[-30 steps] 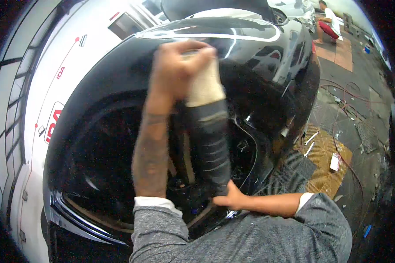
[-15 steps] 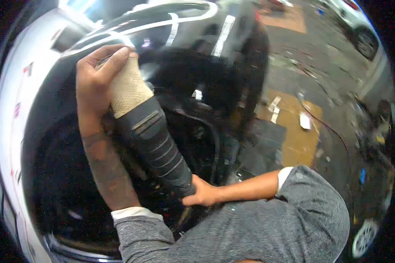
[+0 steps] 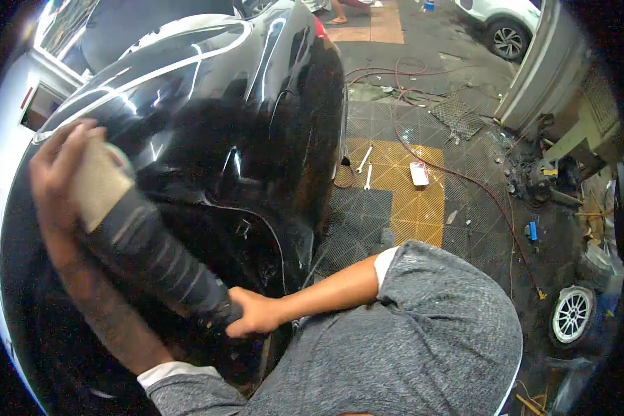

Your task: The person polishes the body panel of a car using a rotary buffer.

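Note:
My left hand [image 3: 59, 166], smeared by motion, curls around the beige textured head of a polisher [image 3: 163, 253] at the left. Its long black body, ringed with ribs or wrapping, slants down to my right hand [image 3: 256, 312], which is wrapped round the rear end. Under the beige head a thin rounded pad edge [image 3: 123, 161] shows, close to the glossy black car panel [image 3: 180, 139]. Contact between pad and panel is hidden. Below the tool lies the car's dark wheel arch [image 3: 256, 229].
Two spanners [image 3: 365, 159] and a white packet [image 3: 419, 173] lie on yellow floor tiles [image 3: 416, 215]. A red hose [image 3: 482, 184] crosses the floor. A loose wheel [image 3: 573, 315] lies far right, a white car [image 3: 478, 10] stands behind, and a person's foot [image 3: 338, 19] shows at the top.
Both hands and the polisher now appear farther left and slightly lower. The camera view has shifted too, bringing more floor and the loose wheel into sight. Both hands keep their hold.

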`<state>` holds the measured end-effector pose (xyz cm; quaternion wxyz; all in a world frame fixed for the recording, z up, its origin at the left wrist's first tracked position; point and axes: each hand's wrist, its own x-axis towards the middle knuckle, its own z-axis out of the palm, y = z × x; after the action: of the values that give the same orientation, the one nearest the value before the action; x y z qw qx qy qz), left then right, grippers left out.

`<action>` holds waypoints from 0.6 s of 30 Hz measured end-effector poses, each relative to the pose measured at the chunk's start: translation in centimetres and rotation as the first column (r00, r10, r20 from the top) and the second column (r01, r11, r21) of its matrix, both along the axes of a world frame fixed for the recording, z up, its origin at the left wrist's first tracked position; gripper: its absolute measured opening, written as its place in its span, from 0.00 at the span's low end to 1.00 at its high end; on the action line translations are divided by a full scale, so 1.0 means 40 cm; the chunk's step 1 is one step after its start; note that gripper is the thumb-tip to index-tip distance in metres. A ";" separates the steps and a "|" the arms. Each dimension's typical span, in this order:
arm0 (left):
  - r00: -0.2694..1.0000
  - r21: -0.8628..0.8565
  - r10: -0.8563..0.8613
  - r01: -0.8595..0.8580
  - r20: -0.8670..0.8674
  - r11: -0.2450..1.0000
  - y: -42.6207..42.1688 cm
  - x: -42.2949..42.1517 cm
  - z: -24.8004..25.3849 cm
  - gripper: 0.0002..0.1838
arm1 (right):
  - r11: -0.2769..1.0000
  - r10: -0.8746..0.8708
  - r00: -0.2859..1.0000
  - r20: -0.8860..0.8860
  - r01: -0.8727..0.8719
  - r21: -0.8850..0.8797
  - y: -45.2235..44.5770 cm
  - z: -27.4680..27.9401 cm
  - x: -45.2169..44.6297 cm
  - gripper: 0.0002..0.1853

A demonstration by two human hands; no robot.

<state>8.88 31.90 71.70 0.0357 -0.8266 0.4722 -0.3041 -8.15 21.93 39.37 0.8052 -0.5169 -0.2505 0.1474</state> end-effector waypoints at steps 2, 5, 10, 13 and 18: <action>0.885 -0.336 0.018 -0.195 -0.464 0.921 0.074 -0.021 0.072 0.16 | 0.962 0.251 0.967 -0.048 -0.243 0.125 -0.016 0.101 0.024 0.25; 0.813 -0.571 -0.083 -0.328 -0.576 0.752 0.152 -0.049 0.118 0.18 | 0.966 0.233 0.966 0.112 -0.243 0.086 -0.005 0.127 0.043 0.25; 0.955 0.006 0.067 -0.072 0.290 0.997 0.022 -0.056 0.047 0.14 | 0.934 0.313 0.949 0.039 -0.300 -0.192 -0.116 0.068 0.076 0.27; 0.913 -0.495 0.160 -0.343 -0.374 0.798 -0.188 -0.027 -0.047 0.17 | 0.939 0.296 0.938 -0.177 -0.320 -0.124 -0.257 -0.029 0.066 0.40; 0.903 -0.601 0.071 -0.339 -0.423 0.724 -0.321 0.070 -0.215 0.14 | 0.959 0.284 0.924 -0.256 -0.270 0.089 -0.334 -0.145 0.068 0.23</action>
<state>11.70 19.06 63.09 -0.3149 -0.8748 0.2353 -0.2832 -5.43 8.56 33.55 0.8159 -0.4305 -0.2141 0.3212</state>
